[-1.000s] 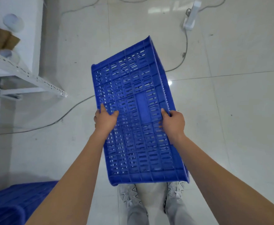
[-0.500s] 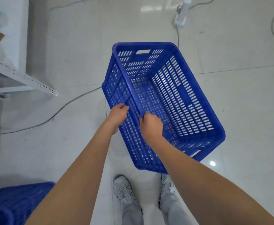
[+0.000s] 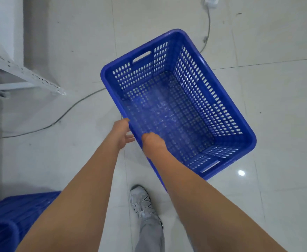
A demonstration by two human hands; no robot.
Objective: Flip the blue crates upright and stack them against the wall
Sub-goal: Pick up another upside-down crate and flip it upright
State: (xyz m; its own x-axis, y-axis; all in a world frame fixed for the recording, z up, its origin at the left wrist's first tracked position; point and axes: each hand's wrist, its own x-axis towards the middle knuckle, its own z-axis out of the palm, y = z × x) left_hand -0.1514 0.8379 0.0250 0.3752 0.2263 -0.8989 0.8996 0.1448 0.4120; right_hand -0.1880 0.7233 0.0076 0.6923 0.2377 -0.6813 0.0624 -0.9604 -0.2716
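A blue perforated crate (image 3: 178,106) is upright with its open side facing up, tilted a little, over the white tiled floor. My right hand (image 3: 153,143) grips the near long rim, fingers curled inside the crate. My left hand (image 3: 122,132) is just beside it on the outside of the same wall, thumb at the rim and fingers loosely spread against the side. At the bottom left lies another blue crate (image 3: 7,217), partly hidden by my left forearm.
A white metal shelf (image 3: 31,78) juts in from the left. A grey cable (image 3: 72,108) runs across the floor under the crate, and a power strip (image 3: 211,0) lies at the top edge. My shoe (image 3: 141,202) is below the crate.
The crate went from bottom-up to open side up and swung right and lower. Both hands shifted from the crate's two sides to one long rim; my left fingers have loosened.
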